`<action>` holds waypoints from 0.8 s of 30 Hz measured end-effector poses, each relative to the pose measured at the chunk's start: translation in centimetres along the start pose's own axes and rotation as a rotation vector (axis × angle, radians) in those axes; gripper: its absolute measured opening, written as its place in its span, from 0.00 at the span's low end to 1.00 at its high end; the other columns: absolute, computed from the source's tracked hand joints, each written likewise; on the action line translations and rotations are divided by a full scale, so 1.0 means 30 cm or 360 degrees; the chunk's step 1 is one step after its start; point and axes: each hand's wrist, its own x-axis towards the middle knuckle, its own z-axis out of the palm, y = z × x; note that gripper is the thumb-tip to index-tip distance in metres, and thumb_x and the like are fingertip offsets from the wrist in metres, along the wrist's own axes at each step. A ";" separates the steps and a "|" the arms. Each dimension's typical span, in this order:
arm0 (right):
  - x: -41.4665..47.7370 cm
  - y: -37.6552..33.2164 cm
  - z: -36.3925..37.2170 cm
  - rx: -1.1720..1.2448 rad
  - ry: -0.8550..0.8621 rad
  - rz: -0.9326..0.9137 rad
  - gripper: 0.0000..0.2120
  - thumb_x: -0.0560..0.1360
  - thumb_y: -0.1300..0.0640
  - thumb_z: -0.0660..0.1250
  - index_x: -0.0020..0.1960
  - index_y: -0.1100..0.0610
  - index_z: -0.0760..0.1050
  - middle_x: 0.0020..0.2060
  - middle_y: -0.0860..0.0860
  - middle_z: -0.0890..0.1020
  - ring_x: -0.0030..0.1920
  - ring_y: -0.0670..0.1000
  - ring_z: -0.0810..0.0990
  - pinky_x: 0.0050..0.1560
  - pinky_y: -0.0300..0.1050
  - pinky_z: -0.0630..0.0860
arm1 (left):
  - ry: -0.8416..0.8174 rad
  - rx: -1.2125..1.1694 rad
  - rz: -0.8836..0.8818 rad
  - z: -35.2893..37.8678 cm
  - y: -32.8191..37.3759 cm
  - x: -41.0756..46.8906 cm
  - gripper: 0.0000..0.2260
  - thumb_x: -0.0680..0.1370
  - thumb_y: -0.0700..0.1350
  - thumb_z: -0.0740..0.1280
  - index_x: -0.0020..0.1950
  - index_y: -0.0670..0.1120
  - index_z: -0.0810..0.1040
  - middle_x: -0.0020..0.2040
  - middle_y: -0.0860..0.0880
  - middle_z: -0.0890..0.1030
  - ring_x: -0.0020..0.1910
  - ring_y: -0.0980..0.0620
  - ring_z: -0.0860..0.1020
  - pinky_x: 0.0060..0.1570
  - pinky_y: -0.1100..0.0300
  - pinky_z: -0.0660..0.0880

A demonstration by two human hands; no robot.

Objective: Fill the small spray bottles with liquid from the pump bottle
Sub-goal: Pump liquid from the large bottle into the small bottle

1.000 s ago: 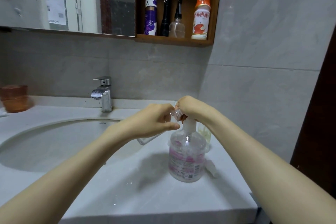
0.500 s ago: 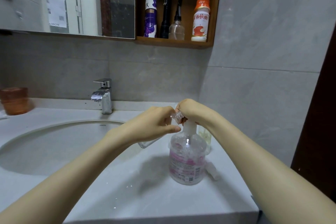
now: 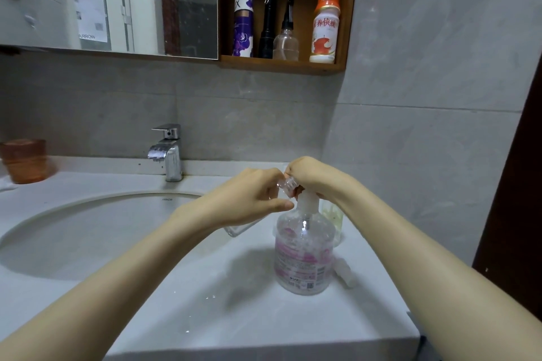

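Observation:
A clear pump bottle [image 3: 305,255] with a pink label stands on the counter right of the sink. My right hand [image 3: 311,174] curls over its white pump head, which is mostly hidden. My left hand [image 3: 249,199] grips a small clear spray bottle [image 3: 239,228] without its cap. That bottle is tilted, and its threaded neck [image 3: 287,184] is held up against the pump spout. A second small bottle [image 3: 333,214] with yellowish liquid stands just behind the pump bottle. A small white spray cap [image 3: 346,272] lies on the counter to the right of the pump bottle.
The oval sink [image 3: 88,231] and chrome faucet [image 3: 168,152] are on the left, with an orange cup [image 3: 25,160] at the far left. A wooden wall shelf [image 3: 281,66] holds several bottles. The tiled wall is close on the right, and the counter's front edge [image 3: 264,352] is near.

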 end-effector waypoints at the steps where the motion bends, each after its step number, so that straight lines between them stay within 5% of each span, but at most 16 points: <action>1: -0.003 -0.003 -0.002 -0.0027 0.0005 0.0003 0.15 0.77 0.63 0.60 0.31 0.59 0.69 0.15 0.47 0.72 0.30 0.51 0.68 0.41 0.42 0.68 | 0.0004 -0.0010 -0.0004 -0.002 0.002 0.001 0.16 0.76 0.52 0.67 0.55 0.42 0.75 0.43 0.48 0.78 0.42 0.50 0.74 0.44 0.54 0.70; 6: -0.021 0.005 -0.025 0.0067 0.0008 -0.0035 0.11 0.76 0.63 0.60 0.35 0.60 0.71 0.27 0.51 0.74 0.37 0.55 0.71 0.32 0.41 0.65 | -0.0011 -0.0010 0.0019 -0.026 0.013 0.003 0.16 0.76 0.51 0.68 0.54 0.40 0.76 0.44 0.46 0.79 0.43 0.47 0.75 0.44 0.54 0.70; 14: 0.025 0.001 0.008 -0.0145 0.0033 0.0012 0.16 0.76 0.66 0.60 0.30 0.58 0.70 0.11 0.45 0.68 0.37 0.56 0.71 0.40 0.42 0.69 | 0.0008 -0.0011 0.0008 0.003 -0.008 0.003 0.16 0.76 0.53 0.68 0.56 0.43 0.75 0.43 0.50 0.78 0.43 0.51 0.75 0.44 0.56 0.71; 18: 0.015 0.003 -0.003 -0.0178 -0.0002 0.0009 0.15 0.76 0.65 0.61 0.31 0.58 0.70 0.12 0.45 0.70 0.29 0.51 0.69 0.30 0.39 0.66 | -0.0001 -0.0001 -0.0005 -0.004 0.001 0.004 0.17 0.75 0.52 0.68 0.56 0.42 0.75 0.44 0.48 0.79 0.44 0.49 0.75 0.45 0.55 0.70; 22: -0.009 0.014 -0.028 -0.0007 -0.0013 -0.0056 0.12 0.76 0.64 0.60 0.34 0.60 0.70 0.26 0.51 0.74 0.31 0.51 0.70 0.30 0.39 0.66 | 0.0009 0.0007 0.0005 -0.018 0.014 0.004 0.17 0.76 0.52 0.68 0.55 0.40 0.76 0.45 0.46 0.79 0.45 0.48 0.75 0.45 0.54 0.71; 24: -0.001 0.011 -0.026 -0.0033 -0.0011 -0.0036 0.13 0.76 0.64 0.61 0.32 0.60 0.69 0.21 0.49 0.74 0.31 0.52 0.69 0.30 0.39 0.66 | 0.0016 0.0021 0.0015 -0.019 0.016 0.004 0.16 0.76 0.51 0.68 0.55 0.40 0.75 0.45 0.46 0.80 0.44 0.49 0.75 0.45 0.54 0.70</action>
